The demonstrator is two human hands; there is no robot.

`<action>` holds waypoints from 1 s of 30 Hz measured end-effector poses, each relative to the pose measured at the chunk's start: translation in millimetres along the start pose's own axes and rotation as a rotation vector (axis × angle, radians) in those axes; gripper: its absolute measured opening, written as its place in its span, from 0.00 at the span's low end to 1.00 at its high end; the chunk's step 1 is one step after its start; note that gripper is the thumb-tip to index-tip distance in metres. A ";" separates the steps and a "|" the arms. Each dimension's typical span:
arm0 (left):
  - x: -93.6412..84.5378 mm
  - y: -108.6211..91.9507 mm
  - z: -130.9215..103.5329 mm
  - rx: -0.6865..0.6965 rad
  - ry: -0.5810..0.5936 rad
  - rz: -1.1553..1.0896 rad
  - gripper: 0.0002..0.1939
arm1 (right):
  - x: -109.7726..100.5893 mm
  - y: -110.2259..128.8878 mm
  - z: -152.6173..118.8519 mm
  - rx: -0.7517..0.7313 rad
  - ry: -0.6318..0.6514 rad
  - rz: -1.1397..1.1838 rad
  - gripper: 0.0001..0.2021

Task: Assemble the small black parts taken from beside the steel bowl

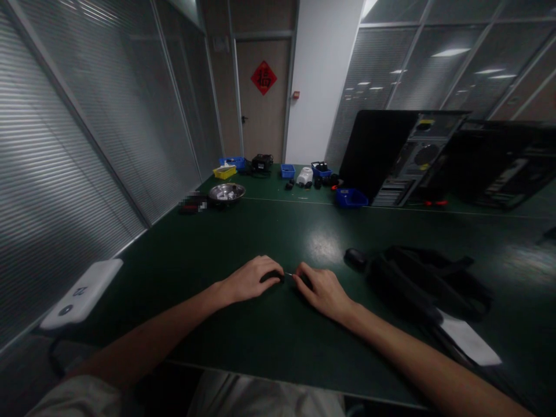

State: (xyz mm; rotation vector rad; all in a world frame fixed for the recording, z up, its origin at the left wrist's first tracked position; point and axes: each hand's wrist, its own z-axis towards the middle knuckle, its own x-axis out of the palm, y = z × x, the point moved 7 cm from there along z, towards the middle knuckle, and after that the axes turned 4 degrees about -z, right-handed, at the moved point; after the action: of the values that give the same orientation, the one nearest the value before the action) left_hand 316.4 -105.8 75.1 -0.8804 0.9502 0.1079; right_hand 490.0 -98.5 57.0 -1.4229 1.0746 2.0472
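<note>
My left hand (254, 278) is closed around a small, dark, rounded object (272, 276) just above the green table (260, 339). Its shape resembles a computer mouse, but the fingers cover much of it. Facing it from the right, my right hand (324, 288) grips what looks like a small screwdriver (306, 280) with a dark handle. The thin metal shaft points left toward the black object; whether the tip touches it I cannot tell. To the right of my right hand lies a black computer mouse (356, 259).
A black strapped bag (403, 278) and a white sheet (471, 339) lie to the right. Farther back stand a metal bowl (226, 193), a blue bin (351, 198) and a black computer case (377, 147). A white device (82, 294) sits at the left edge.
</note>
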 end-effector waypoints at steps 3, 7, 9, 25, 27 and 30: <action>0.6 0.2 -0.4 -0.022 0.052 0.023 0.13 | -0.2 -0.2 -0.1 -0.011 -0.004 0.017 0.12; -9.6 13.1 -5.5 -0.056 0.064 0.054 0.14 | -0.7 -1.6 0.0 -0.015 -0.018 0.034 0.13; -21.0 29.4 -12.5 -0.111 0.059 0.092 0.15 | -1.0 -1.9 0.1 -0.017 -0.019 0.033 0.13; -213.8 208.1 -163.2 -0.894 -0.722 0.252 0.16 | -2.6 -0.2 0.2 -0.002 0.012 0.020 0.13; -223.4 214.6 -177.9 -0.942 -0.788 0.263 0.15 | -3.0 0.4 0.0 -0.007 0.010 0.027 0.13; -227.9 220.4 -188.7 -0.974 -0.832 0.296 0.12 | -3.6 0.8 0.1 -0.011 0.008 0.038 0.14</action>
State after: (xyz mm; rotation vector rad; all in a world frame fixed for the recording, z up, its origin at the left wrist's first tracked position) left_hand -43.8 -27.7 59.6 -1.3965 0.1755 1.1732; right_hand 490.7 -98.5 60.5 -1.4275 1.1026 2.0786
